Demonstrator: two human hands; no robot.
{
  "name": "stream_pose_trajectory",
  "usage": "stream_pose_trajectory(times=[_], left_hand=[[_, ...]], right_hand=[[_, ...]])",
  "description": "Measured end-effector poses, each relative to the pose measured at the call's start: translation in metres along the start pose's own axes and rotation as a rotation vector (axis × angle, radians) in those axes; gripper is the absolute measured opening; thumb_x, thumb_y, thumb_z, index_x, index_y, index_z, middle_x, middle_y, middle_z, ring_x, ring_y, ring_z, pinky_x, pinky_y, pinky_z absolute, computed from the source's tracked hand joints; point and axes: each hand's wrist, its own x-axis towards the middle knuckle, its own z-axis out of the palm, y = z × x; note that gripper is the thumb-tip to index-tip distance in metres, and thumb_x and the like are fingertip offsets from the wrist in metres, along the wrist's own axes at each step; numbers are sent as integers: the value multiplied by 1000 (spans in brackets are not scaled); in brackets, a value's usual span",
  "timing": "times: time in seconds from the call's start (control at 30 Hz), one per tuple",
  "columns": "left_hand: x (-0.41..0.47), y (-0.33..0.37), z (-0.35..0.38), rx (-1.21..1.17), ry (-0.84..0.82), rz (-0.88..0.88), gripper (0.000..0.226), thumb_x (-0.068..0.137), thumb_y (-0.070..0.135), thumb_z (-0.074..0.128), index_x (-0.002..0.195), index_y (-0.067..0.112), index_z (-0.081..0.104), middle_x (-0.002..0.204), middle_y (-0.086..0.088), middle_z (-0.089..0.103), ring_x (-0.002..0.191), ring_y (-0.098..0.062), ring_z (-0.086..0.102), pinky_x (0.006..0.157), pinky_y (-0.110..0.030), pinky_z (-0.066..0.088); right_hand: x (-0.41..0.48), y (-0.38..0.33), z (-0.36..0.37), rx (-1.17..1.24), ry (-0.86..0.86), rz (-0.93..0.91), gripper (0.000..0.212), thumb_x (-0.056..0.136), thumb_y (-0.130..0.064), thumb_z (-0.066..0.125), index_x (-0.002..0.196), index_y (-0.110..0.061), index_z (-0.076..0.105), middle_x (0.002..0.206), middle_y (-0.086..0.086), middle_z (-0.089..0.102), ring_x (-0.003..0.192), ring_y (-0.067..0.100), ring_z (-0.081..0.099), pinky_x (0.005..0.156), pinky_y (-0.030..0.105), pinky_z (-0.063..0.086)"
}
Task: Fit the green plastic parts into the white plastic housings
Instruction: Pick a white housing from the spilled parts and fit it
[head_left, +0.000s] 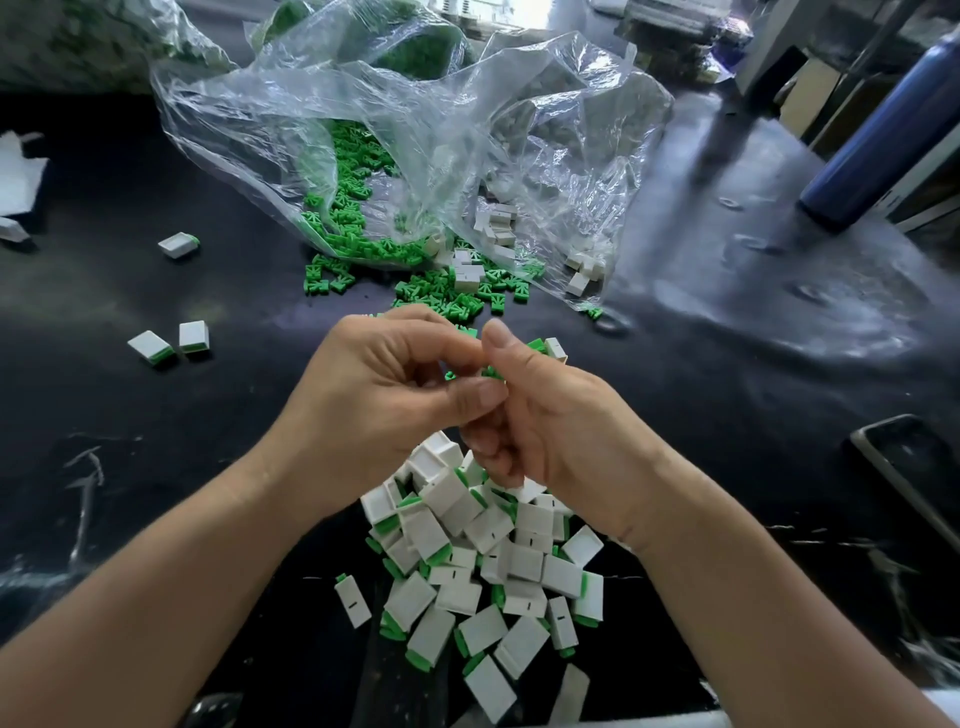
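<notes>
Pinching a little green part (491, 371) with both hands.

Curling the fingers of the left hand (384, 395) and the right hand (550, 421) tight, tips together, around that green part, mostly hidden; cannot tell if a white piece hides in there too. Holding it up over a pile of white housings (483, 561) with green ends, close to the body on the black table (130, 467). Further back: loose green parts (447, 299) at the mouth of a clear bag (415, 130), with more white ones inside.
</notes>
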Motion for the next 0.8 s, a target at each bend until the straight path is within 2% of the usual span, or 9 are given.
stream_pose_trajectory(times=[0.07, 0.13, 0.23, 0.3, 0.4, 0.53, 0.6, 0.7, 0.8], left_hand=[[0, -1, 1, -8, 14, -2, 15, 60, 9, 76, 72, 4, 71, 73, -22, 56, 51, -36, 61, 50, -37, 54], [0, -1, 2, 19, 30, 5, 10, 62, 9, 71, 73, 8, 72, 73, -22, 56, 53, -30, 59, 46, -29, 48], [-1, -1, 4, -45, 57, 30, 11, 62, 4, 75, 72, 7, 73, 73, -13, 57, 52, -17, 60, 45, -18, 44], [-2, -2, 5, -58, 76, 33, 11, 62, 6, 72, 73, 9, 73, 72, -6, 58, 51, -14, 59, 45, -17, 43], [-3, -4, 7, -38, 99, 36, 15, 63, 9, 70, 77, 13, 73, 71, -1, 58, 51, -12, 56, 44, -17, 41], [-5, -3, 11, -141, 95, 66, 12, 64, 3, 70, 76, 5, 71, 70, 0, 58, 48, -10, 58, 45, -13, 45], [-5, -4, 10, -135, 88, 73, 13, 64, 5, 71, 77, 5, 72, 71, 1, 58, 51, -10, 59, 47, -13, 45], [-3, -5, 8, -85, 97, 51, 15, 62, 6, 69, 76, 11, 73, 73, 1, 59, 54, -13, 59, 47, -15, 45], [-3, -5, 8, -57, 105, 52, 16, 63, 7, 69, 77, 13, 73, 71, 4, 60, 53, -12, 58, 46, -16, 44]], right_hand=[[0, 1, 2, 18, 16, 11, 63, 74, -63, 42, 95, -5, 57, 55, -6, 41, 51, 8, 34, 49, 21, 28], [0, 0, 3, 34, 13, -5, 53, 79, -61, 47, 80, -8, 57, 54, -8, 38, 50, 8, 31, 48, 19, 26], [-2, -2, 3, 44, 18, -49, 45, 80, -55, 42, 62, -19, 62, 53, -8, 37, 49, 7, 29, 46, 17, 25], [-2, -1, 5, 30, 35, -76, 51, 83, -59, 42, 54, -22, 63, 52, -10, 37, 49, 6, 28, 46, 16, 25], [-3, 1, 8, 4, 66, -108, 52, 79, -59, 36, 51, -25, 63, 53, -8, 36, 49, 6, 28, 47, 16, 25], [-4, 2, 6, 12, 64, -114, 52, 77, -58, 35, 49, -24, 63, 51, -11, 37, 48, 5, 29, 46, 16, 26], [-4, 2, 5, 24, 48, -107, 53, 78, -57, 36, 56, -19, 66, 49, -12, 38, 48, 5, 28, 46, 16, 25], [-3, 3, 4, 12, 35, -86, 73, 76, -57, 36, 93, 10, 60, 51, -10, 36, 50, 7, 27, 48, 18, 23], [-3, 3, 6, -5, 34, -93, 67, 79, -55, 34, 93, 6, 58, 51, -10, 40, 49, 6, 27, 48, 18, 23]])
